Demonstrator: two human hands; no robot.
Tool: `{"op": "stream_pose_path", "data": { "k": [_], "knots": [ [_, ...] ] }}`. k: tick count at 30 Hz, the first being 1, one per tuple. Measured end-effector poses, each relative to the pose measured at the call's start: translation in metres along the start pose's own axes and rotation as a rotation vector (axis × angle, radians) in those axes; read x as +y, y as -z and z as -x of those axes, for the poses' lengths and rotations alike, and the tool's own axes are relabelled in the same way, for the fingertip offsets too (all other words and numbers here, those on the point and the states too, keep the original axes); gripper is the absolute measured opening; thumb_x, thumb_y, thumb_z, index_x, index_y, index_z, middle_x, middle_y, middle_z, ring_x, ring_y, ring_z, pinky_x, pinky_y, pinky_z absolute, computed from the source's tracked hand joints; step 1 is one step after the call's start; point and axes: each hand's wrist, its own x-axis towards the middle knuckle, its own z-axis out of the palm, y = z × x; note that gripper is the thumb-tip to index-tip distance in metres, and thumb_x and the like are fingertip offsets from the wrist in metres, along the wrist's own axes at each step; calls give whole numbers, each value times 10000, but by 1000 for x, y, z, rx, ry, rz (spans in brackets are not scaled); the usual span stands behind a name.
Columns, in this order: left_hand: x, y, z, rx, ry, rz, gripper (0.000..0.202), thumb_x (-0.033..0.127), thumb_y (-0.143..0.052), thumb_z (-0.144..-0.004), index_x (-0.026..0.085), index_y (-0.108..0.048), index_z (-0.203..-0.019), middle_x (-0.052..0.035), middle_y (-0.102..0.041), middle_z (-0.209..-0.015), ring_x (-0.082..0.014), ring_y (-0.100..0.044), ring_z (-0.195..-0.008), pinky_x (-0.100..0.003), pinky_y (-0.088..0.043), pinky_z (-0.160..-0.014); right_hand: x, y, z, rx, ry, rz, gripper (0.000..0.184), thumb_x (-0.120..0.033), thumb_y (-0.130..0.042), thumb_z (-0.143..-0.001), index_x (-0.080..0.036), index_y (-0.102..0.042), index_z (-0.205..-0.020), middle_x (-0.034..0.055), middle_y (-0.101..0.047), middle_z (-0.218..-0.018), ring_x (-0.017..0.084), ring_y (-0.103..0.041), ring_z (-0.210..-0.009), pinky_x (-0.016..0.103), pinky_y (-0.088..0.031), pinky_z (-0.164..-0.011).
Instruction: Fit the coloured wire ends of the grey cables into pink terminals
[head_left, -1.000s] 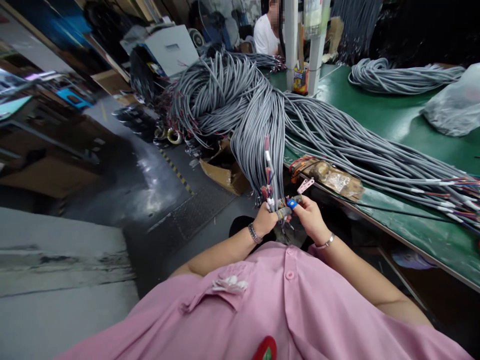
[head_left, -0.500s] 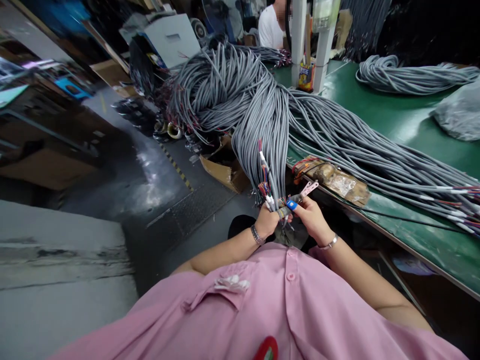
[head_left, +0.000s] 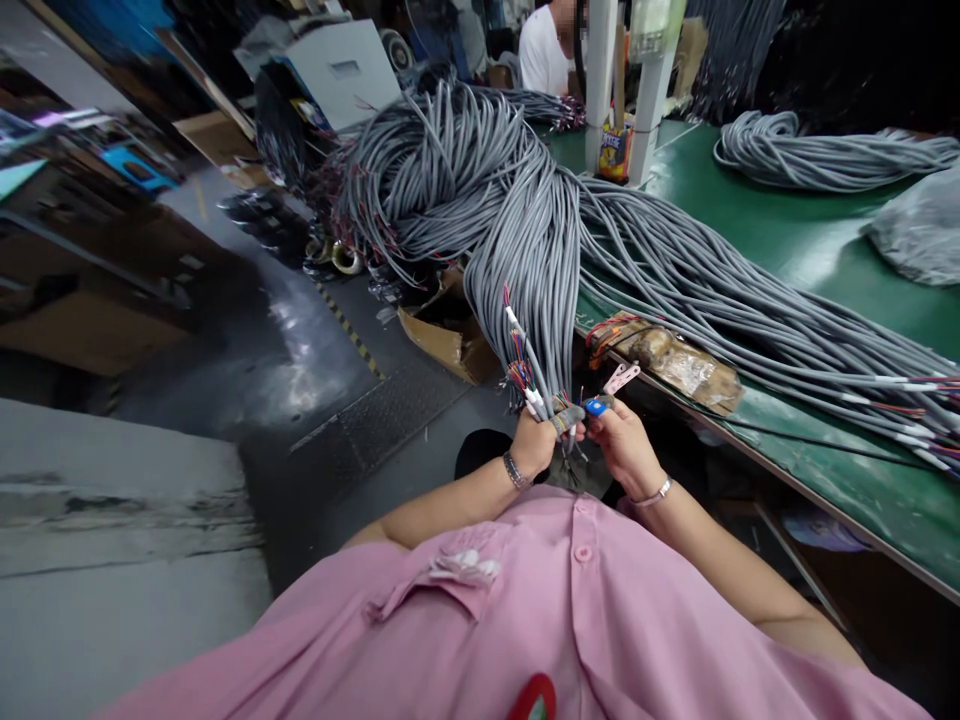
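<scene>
My left hand (head_left: 533, 447) is closed around the ends of several grey cables (head_left: 545, 350). White sleeves and stripped, coloured wire ends (head_left: 520, 376) stick up above that fist. A grey wrapped piece (head_left: 568, 418) lies across the top of my left hand, perhaps a thumb cover. Close on its right, my right hand (head_left: 628, 450) has its fingers pinched together, with a blue cover (head_left: 596, 407) on the thumb. What they pinch is too small to tell. A pink clip (head_left: 621, 377) shows just above my right hand; what it is fixed to is unclear.
A large heap of grey cable (head_left: 442, 170) hangs over the left end of the green table (head_left: 780, 240). More cables stretch along the table to the right. A plastic-wrapped block (head_left: 682, 370) lies at its edge. An open carton (head_left: 450, 340) stands below. Behind, a person (head_left: 541, 55) wears white.
My right hand has turned and dropped slightly, and its blue-covered thumb has moved a little right, away from my left hand. The wire ends in my left hand lean further left.
</scene>
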Motion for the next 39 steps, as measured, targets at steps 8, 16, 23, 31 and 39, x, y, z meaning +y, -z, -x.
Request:
{"op": "stream_pose_path", "data": {
  "k": [8, 16, 23, 31, 39],
  "knots": [
    [4, -1, 0, 57, -8, 48, 315, 402, -788, -648, 122, -651, -697, -37, -655, -563, -138, -619, -471, -212, -450, -420, 5, 3, 1, 39, 54, 24, 221, -313, -755, -702, -195, -581, -634, -62, -491, -544, 74, -422, -493, 228, -376, -497],
    [0, 0, 4, -24, -5, -54, 319, 386, -808, -622, 123, -655, -717, -31, -660, -566, -164, -647, -520, -254, -524, -494, -14, -5, 8, -122, -5, 148, 285, -433, -749, -708, -207, -592, -780, -38, -592, -579, 122, -554, -514, 257, -439, -513],
    [-2, 0, 3, -15, 0, -66, 318, 392, -803, -633, 120, -655, -708, -36, -662, -566, -158, -641, -509, -240, -504, -467, -3, -4, 0, 81, 17, 6, 258, -348, -759, -693, -206, -545, -667, -73, -494, -528, 79, -460, -472, 224, -405, -487],
    [-2, 4, 1, 27, -26, -7, 325, 410, -793, -647, 125, -643, -689, -36, -661, -569, -138, -621, -479, -224, -478, -450, -2, 25, -1, 2, -68, -151, 304, -485, -703, -765, -199, -666, -862, -11, -600, -776, 80, -496, -597, 215, -454, -544],
    [0, -1, 4, 33, -26, -26, 327, 410, -796, -642, 126, -650, -709, -28, -655, -578, -143, -627, -491, -251, -515, -484, -1, 17, 4, -85, -1, 87, 217, -379, -754, -737, -194, -647, -773, -37, -558, -660, 83, -471, -569, 232, -410, -573]
  ]
}}
